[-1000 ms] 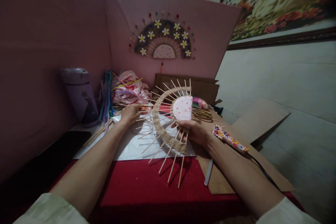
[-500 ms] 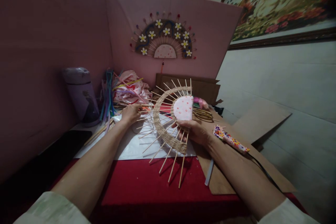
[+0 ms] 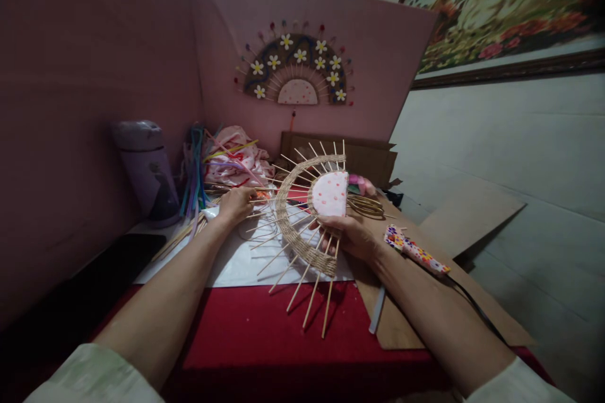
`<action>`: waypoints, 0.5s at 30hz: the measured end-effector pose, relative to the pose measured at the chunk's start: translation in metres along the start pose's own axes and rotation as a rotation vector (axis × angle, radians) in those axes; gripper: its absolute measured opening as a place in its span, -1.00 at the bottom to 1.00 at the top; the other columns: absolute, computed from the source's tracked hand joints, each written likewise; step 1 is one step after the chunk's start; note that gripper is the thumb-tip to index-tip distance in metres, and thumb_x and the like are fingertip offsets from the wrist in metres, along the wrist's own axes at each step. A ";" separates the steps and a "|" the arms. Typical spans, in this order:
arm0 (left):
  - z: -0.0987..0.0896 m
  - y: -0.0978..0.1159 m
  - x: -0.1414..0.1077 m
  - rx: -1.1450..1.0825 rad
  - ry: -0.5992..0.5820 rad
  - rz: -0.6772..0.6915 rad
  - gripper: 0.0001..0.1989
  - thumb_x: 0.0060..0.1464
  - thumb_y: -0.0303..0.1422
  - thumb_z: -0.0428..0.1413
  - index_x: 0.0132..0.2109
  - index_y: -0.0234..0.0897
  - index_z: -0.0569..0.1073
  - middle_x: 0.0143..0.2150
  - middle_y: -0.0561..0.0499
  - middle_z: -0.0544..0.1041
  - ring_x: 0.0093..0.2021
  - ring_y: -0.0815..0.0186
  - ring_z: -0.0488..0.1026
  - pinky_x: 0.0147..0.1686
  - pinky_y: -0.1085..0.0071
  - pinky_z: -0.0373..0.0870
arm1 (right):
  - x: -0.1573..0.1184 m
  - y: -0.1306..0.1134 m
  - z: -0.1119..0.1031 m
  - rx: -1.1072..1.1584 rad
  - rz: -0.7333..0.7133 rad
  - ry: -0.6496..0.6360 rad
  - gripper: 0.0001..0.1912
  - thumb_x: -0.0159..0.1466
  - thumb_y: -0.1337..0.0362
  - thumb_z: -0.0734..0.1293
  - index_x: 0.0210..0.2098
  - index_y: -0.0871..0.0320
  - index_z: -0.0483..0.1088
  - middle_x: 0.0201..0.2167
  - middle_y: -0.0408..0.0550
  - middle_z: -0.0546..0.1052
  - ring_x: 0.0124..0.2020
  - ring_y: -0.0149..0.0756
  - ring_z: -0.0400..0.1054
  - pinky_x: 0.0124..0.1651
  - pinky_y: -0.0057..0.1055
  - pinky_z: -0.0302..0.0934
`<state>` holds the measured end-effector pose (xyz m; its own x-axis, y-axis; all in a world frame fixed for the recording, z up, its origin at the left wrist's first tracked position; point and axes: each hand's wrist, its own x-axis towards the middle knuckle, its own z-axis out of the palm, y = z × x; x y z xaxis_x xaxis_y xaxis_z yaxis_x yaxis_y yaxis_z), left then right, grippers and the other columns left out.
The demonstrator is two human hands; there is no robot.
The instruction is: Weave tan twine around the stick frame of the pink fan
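Observation:
A half-round woven fan (image 3: 287, 220) of thin sticks and tan cord stands tilted in front of me, its straight edge to the right. At its core is a half-disc of pale cloth with pink dots (image 3: 331, 194). My right hand (image 3: 350, 236) grips the fan at the lower end of this half-disc, fingers partly behind the sticks. On the left, my left hand (image 3: 237, 204) has its fingers closed at the tips of the outer sticks. Whether it pinches one of them or something behind, I cannot make out. Thin cord (image 3: 258, 233) lies below that hand.
Behind stand a purple bottle (image 3: 147, 176), pipe cleaners (image 3: 193, 160) and bunched pink cloth (image 3: 239, 157). A flower-patterned glue gun (image 3: 416, 250) with a cable and a glue stick (image 3: 377, 310) lie on cardboard (image 3: 401, 327) at right. A finished flowered fan (image 3: 295, 69) hangs on the pink panel.

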<state>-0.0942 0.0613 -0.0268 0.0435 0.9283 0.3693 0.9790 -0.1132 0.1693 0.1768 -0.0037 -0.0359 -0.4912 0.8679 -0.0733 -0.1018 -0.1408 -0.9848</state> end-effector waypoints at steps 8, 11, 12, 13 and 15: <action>0.001 -0.001 -0.001 0.019 -0.023 0.018 -0.75 0.04 -0.21 0.02 -0.19 -0.12 0.52 -0.20 -0.03 0.57 -0.17 0.18 0.47 -0.34 0.43 0.26 | 0.000 0.001 0.000 -0.008 -0.016 0.001 -0.73 0.12 0.13 0.30 -0.34 0.24 0.44 -0.67 -0.11 0.37 -0.65 -0.42 0.25 -0.64 -0.47 0.11; 0.000 0.000 -0.001 0.028 -0.026 0.020 -0.75 0.04 -0.21 0.02 -0.19 -0.12 0.52 -0.19 -0.03 0.57 -0.17 0.19 0.46 -0.34 0.44 0.26 | 0.000 0.001 0.001 0.000 -0.010 0.018 -0.73 0.10 0.14 0.31 -0.35 0.24 0.43 -0.67 -0.12 0.35 -0.65 -0.42 0.25 -0.64 -0.47 0.09; 0.001 0.000 -0.001 0.030 -0.027 0.023 -0.74 0.04 -0.20 0.01 -0.19 -0.12 0.52 -0.19 -0.03 0.57 -0.18 0.19 0.46 -0.34 0.44 0.26 | 0.000 0.001 0.001 0.001 -0.006 0.025 -0.73 0.10 0.14 0.31 -0.35 0.25 0.43 -0.67 -0.12 0.35 -0.65 -0.42 0.25 -0.64 -0.47 0.09; 0.001 0.000 -0.001 0.030 -0.026 0.027 -0.74 0.04 -0.19 0.01 -0.19 -0.13 0.52 -0.19 -0.03 0.57 -0.18 0.19 0.46 -0.34 0.44 0.26 | -0.001 0.000 0.002 0.001 -0.004 0.029 -0.73 0.09 0.14 0.31 -0.36 0.25 0.42 -0.67 -0.12 0.34 -0.66 -0.42 0.25 -0.65 -0.47 0.08; 0.001 -0.001 -0.001 0.030 -0.025 0.037 -0.73 0.05 -0.18 0.00 -0.20 -0.13 0.52 -0.19 -0.03 0.57 -0.19 0.19 0.47 -0.36 0.44 0.24 | -0.001 0.000 0.002 -0.001 -0.006 0.033 -0.72 0.08 0.13 0.32 -0.37 0.25 0.42 -0.66 -0.11 0.35 -0.65 -0.42 0.26 -0.64 -0.47 0.08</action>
<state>-0.0946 0.0605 -0.0284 0.0840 0.9324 0.3514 0.9822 -0.1369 0.1286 0.1754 -0.0053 -0.0355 -0.4621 0.8838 -0.0728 -0.1041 -0.1355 -0.9853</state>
